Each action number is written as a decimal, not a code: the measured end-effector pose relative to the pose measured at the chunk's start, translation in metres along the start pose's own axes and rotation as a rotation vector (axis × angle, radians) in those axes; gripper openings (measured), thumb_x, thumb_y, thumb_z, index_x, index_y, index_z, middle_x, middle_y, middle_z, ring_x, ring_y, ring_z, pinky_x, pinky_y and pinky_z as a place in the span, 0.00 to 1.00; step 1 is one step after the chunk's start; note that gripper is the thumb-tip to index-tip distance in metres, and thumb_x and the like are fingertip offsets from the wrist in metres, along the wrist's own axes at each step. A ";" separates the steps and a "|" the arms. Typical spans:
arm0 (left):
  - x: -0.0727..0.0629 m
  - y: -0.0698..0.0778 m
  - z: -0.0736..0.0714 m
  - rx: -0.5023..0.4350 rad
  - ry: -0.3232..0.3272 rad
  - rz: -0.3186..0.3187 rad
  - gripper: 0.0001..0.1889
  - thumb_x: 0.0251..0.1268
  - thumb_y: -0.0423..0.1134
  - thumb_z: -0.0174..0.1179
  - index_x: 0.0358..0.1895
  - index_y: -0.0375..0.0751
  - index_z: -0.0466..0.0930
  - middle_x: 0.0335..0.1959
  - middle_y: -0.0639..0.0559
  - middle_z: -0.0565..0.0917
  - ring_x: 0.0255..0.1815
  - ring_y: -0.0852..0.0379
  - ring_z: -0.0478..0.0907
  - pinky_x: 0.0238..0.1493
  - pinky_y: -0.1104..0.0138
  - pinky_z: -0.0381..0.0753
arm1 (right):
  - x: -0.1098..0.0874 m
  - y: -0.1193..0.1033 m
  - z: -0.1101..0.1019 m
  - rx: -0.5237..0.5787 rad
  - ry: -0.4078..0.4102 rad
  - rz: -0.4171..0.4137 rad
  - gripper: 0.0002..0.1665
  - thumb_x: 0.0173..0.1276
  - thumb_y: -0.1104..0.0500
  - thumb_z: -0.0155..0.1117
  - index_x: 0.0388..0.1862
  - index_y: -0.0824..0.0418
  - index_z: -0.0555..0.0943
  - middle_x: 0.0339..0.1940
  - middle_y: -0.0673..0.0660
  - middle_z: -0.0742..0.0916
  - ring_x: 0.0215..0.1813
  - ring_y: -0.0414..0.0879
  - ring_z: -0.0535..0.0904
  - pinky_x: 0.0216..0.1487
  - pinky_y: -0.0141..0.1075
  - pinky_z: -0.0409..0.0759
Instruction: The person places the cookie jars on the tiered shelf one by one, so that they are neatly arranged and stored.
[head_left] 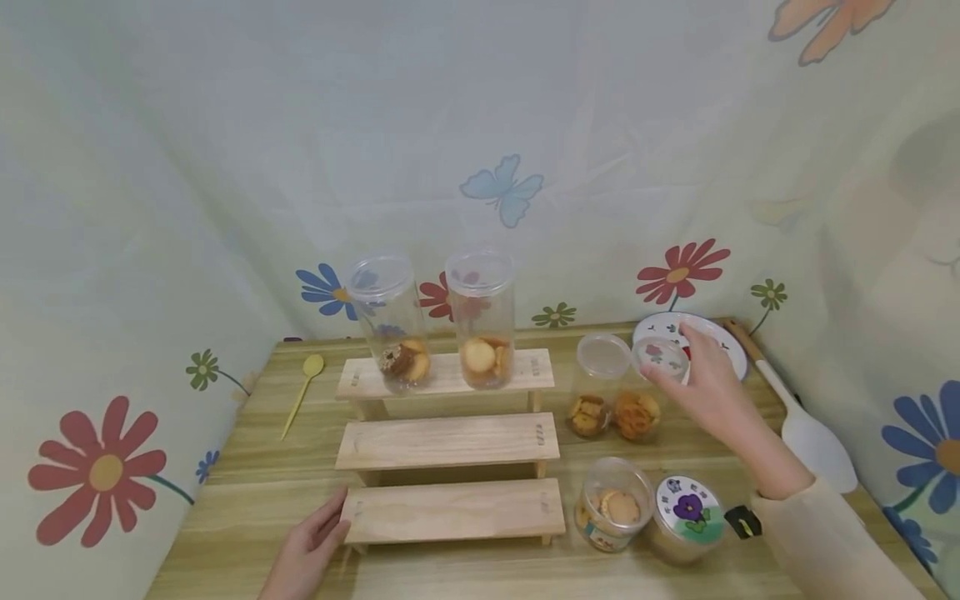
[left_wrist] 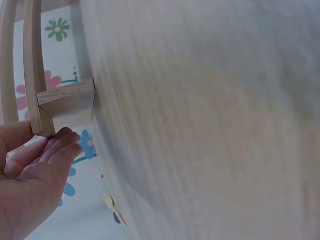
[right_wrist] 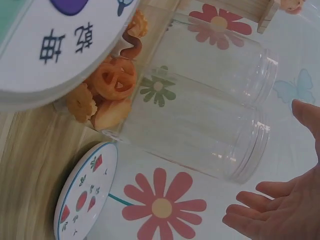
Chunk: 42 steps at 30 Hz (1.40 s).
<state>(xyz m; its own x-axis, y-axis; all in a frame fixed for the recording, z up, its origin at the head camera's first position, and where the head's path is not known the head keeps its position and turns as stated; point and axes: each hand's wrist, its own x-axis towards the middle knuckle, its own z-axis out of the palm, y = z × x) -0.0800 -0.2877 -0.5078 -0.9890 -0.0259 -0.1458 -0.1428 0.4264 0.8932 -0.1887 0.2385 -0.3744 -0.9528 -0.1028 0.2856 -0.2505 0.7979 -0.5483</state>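
Pansy-lidded tub (right_wrist: 55,50) looms closest. Right hand (head_left: 712,387) spread, empty: sloppy grab might topple that pretzel-cookie jar (right_wrist: 175,135). Left hand (head_left: 303,546) pinches wooden shelf (head_left: 453,510).

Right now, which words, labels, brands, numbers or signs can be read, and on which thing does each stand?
None can be quoted surely.
Flower-printed lid: Chinese characters, too small or stylised to read surely.
Front cookie jar's label: too small.
Wooden rack end marks: too small.
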 end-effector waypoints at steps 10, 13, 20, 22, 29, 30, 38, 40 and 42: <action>-0.002 0.000 0.001 -0.001 0.015 0.011 0.25 0.73 0.34 0.54 0.68 0.26 0.62 0.67 0.33 0.66 0.64 0.42 0.67 0.56 0.72 0.71 | 0.001 0.014 0.006 -0.004 -0.054 0.018 0.59 0.63 0.44 0.68 0.70 0.82 0.49 0.64 0.84 0.63 0.64 0.76 0.58 0.60 0.68 0.61; -0.002 0.001 0.000 -0.007 0.005 0.001 0.26 0.73 0.33 0.53 0.69 0.26 0.61 0.67 0.32 0.65 0.65 0.41 0.67 0.58 0.69 0.72 | 0.002 0.018 0.007 0.014 -0.060 0.022 0.60 0.62 0.44 0.70 0.70 0.83 0.49 0.64 0.84 0.63 0.64 0.76 0.59 0.59 0.68 0.61; -0.001 0.001 -0.001 -0.031 -0.007 0.007 0.26 0.73 0.33 0.53 0.69 0.25 0.59 0.68 0.32 0.63 0.65 0.41 0.65 0.59 0.68 0.71 | 0.004 0.020 0.008 0.023 -0.127 0.075 0.62 0.61 0.44 0.70 0.71 0.82 0.46 0.65 0.84 0.62 0.65 0.75 0.60 0.61 0.66 0.62; -0.001 0.001 -0.001 -0.028 -0.009 0.014 0.26 0.73 0.34 0.53 0.69 0.25 0.60 0.68 0.32 0.63 0.65 0.41 0.66 0.58 0.69 0.71 | 0.003 0.019 0.009 0.025 -0.128 0.081 0.61 0.61 0.45 0.71 0.71 0.82 0.47 0.65 0.83 0.63 0.65 0.75 0.60 0.61 0.66 0.62; -0.002 0.000 0.000 -0.020 0.003 0.034 0.26 0.73 0.34 0.54 0.68 0.24 0.61 0.67 0.31 0.65 0.64 0.42 0.66 0.56 0.73 0.71 | -0.002 0.017 0.011 0.030 -0.148 0.133 0.58 0.63 0.41 0.67 0.71 0.78 0.49 0.61 0.82 0.67 0.62 0.75 0.64 0.58 0.66 0.65; -0.002 0.000 0.000 -0.018 0.004 0.037 0.26 0.73 0.34 0.54 0.68 0.24 0.61 0.67 0.32 0.65 0.64 0.42 0.66 0.56 0.74 0.71 | -0.002 0.017 0.011 0.033 -0.153 0.144 0.59 0.64 0.40 0.66 0.71 0.78 0.48 0.61 0.83 0.67 0.62 0.75 0.64 0.58 0.66 0.66; -0.002 -0.001 0.000 -0.020 0.007 0.028 0.27 0.72 0.36 0.55 0.68 0.25 0.62 0.67 0.32 0.65 0.64 0.42 0.67 0.57 0.73 0.71 | -0.003 0.018 0.011 0.062 -0.132 0.174 0.58 0.63 0.42 0.67 0.71 0.79 0.49 0.58 0.83 0.69 0.57 0.73 0.70 0.52 0.61 0.75; -0.002 -0.001 0.000 -0.017 0.009 0.030 0.27 0.72 0.36 0.55 0.68 0.25 0.62 0.67 0.33 0.66 0.64 0.42 0.67 0.56 0.73 0.71 | -0.004 0.018 0.011 0.064 -0.124 0.169 0.57 0.63 0.43 0.68 0.71 0.79 0.50 0.58 0.83 0.70 0.56 0.73 0.71 0.51 0.60 0.76; -0.002 -0.002 0.000 -0.021 0.016 0.036 0.26 0.72 0.35 0.55 0.67 0.24 0.62 0.67 0.33 0.66 0.64 0.43 0.67 0.55 0.74 0.71 | -0.005 0.019 0.011 0.070 -0.116 0.163 0.57 0.63 0.43 0.69 0.70 0.79 0.51 0.57 0.83 0.71 0.55 0.72 0.72 0.50 0.59 0.76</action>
<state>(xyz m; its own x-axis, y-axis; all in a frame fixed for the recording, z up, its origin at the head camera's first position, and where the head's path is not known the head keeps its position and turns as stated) -0.0781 -0.2880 -0.5092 -0.9940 -0.0251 -0.1064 -0.1073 0.4087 0.9064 -0.1910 0.2474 -0.3946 -0.9940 -0.0466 0.0985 -0.0988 0.7666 -0.6345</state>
